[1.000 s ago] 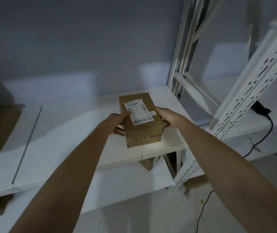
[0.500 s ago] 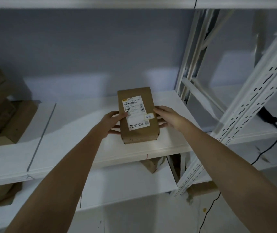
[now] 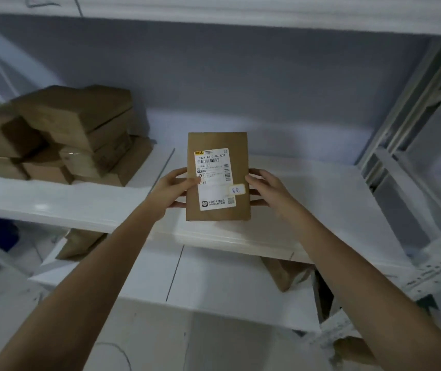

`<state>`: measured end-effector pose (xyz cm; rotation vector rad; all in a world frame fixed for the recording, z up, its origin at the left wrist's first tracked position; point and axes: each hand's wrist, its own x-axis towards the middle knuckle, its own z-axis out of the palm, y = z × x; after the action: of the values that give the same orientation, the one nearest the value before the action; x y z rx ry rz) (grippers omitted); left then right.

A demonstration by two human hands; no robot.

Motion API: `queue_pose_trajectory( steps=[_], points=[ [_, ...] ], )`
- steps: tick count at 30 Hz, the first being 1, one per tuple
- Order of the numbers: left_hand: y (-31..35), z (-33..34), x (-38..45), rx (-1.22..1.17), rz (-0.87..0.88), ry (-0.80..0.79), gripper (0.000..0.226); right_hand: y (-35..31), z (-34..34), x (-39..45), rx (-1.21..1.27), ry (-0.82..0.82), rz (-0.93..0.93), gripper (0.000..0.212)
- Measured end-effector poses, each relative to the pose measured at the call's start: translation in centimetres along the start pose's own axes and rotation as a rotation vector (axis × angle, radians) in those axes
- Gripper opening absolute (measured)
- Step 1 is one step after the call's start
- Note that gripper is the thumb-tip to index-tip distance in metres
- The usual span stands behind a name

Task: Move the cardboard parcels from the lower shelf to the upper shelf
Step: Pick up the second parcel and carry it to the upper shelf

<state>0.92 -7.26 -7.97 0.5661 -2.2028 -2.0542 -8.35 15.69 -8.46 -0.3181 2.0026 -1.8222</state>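
Reaching forward from the bottom edge, two bare forearms run up to a parcel (image 3: 218, 176) held between both hands. The left hand (image 3: 172, 190) grips the parcel's left side, thumb lying across the corner of the white label (image 3: 215, 179), fingers curled underneath. The right hand (image 3: 266, 190) clasps the right side, fingers wrapped round the edge. The parcel sits over the front part of the upper shelf (image 3: 321, 210), about midway along it, label face up; whether its base touches the board cannot be told.

Below, the lower shelf (image 3: 214, 277) carries two more brown parcels, mostly hidden under the upper board: one (image 3: 80, 243) near its left end, another (image 3: 284, 273) toward its right end.

Farther back, at the left end of the upper shelf, a pile of parcels (image 3: 64, 137) stands in several layers, well apart from the held one. A perforated white upright (image 3: 412, 121) rises along the right side. Behind everything is a grey wall (image 3: 240, 76), and another white shelf (image 3: 214, 12) crosses the top.
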Motion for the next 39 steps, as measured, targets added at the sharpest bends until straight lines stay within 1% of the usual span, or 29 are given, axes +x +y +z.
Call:
queue_pose_trajectory(
  steps=[5, 10, 13, 17, 20, 24, 26, 30, 35, 39],
  points=[
    [-0.7, -7.0, -4.3, -0.039, 0.017, 0.122, 0.054, -0.9, 7.9, 0.0, 0.007, -0.132, -0.02, 0.039],
    [-1.8, -13.8, -7.9, -0.014, 0.061, 0.194, 0.045, -1.6, 15.3, -1.2, 0.013, -0.204, -0.059, 0.038],
    [-2.4, -17.9, -9.7, -0.026, 0.082, 0.232, 0.035, -2.4, 19.5, -2.5, 0.023, -0.214, -0.082, 0.036],
    [-2.7, -23.2, -12.1, -0.026, 0.094, 0.231, 0.03, -3.1, 24.5, -4.5, 0.005, -0.203, -0.116, 0.032],
    [-2.4, -26.7, -13.8, -0.009, 0.12, 0.247, 0.033, -3.6, 28.2, -6.0, 0.01, -0.184, -0.144, 0.028],
    [-0.9, -30.6, -16.0, 0.017, 0.191, 0.26, 0.037, -5.3, 32.4, -8.1, 0.056, -0.162, -0.202, 0.013],
    [0.3, -32.2, -17.0, 0.04, 0.241, 0.267, 0.041, -6.7, 33.9, -8.9, 0.037, -0.155, -0.248, 0.014],
    [3.6, -34.3, -18.7, 0.063, 0.351, 0.256, 0.04, -10.6, 35.3, -10.6, 0.035, -0.136, -0.354, 0.017],
    [9.8, -34.9, -19.9, 0.064, 0.517, 0.251, 0.045, -16.7, 34.8, -12.4, 0.027, -0.09, -0.499, 0.019],
    [15.0, -35.3, -20.1, 0.089, 0.647, 0.248, 0.045, -21.9, 34.1, -13.1, 0.043, -0.065, -0.657, 0.019]
  ],
)
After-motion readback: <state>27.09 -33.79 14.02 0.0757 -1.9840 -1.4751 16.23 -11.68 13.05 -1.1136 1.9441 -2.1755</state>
